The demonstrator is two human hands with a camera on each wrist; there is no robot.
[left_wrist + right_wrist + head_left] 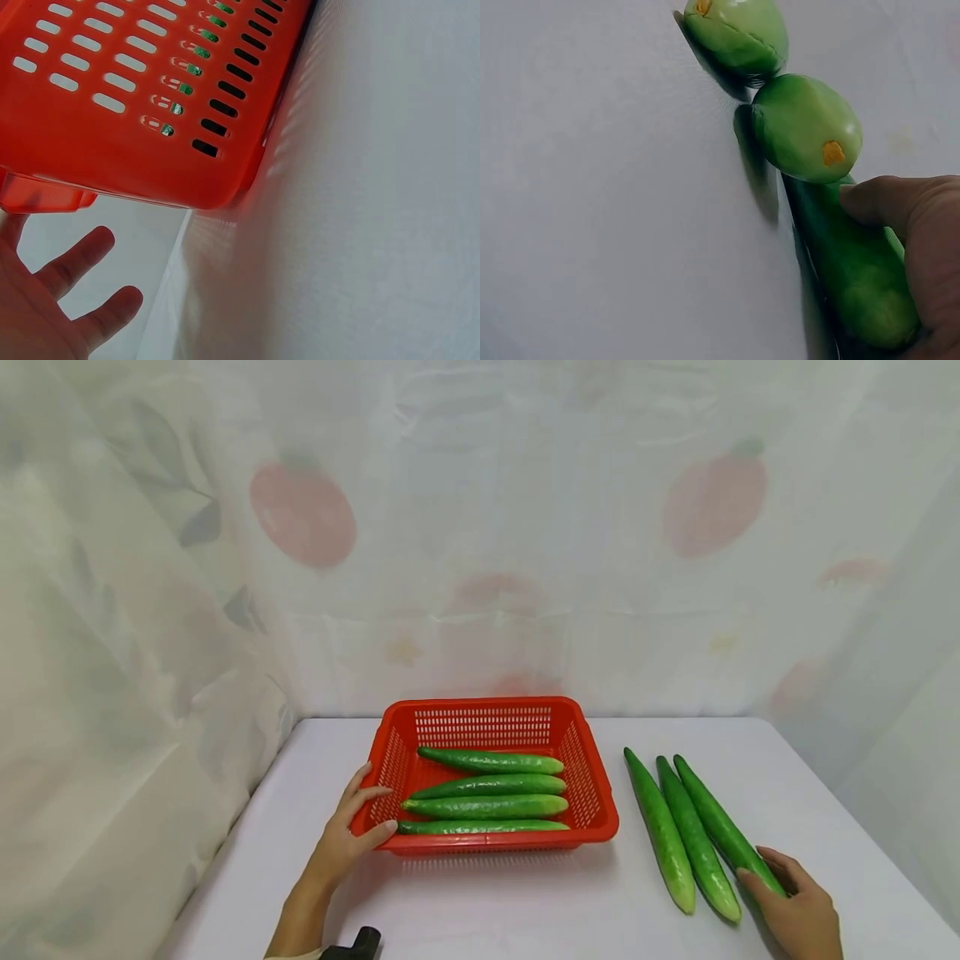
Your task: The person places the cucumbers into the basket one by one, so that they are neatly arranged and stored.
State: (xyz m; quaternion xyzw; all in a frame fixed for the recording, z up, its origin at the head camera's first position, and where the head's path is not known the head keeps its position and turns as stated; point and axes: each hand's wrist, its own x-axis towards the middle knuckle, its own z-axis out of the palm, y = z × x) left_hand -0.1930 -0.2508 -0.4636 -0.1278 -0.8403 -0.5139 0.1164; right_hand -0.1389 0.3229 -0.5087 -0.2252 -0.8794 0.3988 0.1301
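Observation:
A red basket (486, 838) holds several cucumbers (487, 807) lying side by side. My left hand (337, 843) grips its left rim, thumb over the near corner; in the left wrist view the hand (52, 300) shows spread fingers beside the basket's wall (112, 142). At the right, my right hand (802, 906) holds the near end of the rightmost cucumber (723, 827), thumb on one side and fingers on the other. In the right wrist view the thumb of the hand (922, 240) presses on that cucumber (855, 262).
Two more cucumbers lie on the white table left of the held one, one in the middle (697, 839) and one nearer the basket (662, 831). A black object (360, 943) is at the bottom edge by the left forearm. Printed sheeting (495, 527) hangs behind the table.

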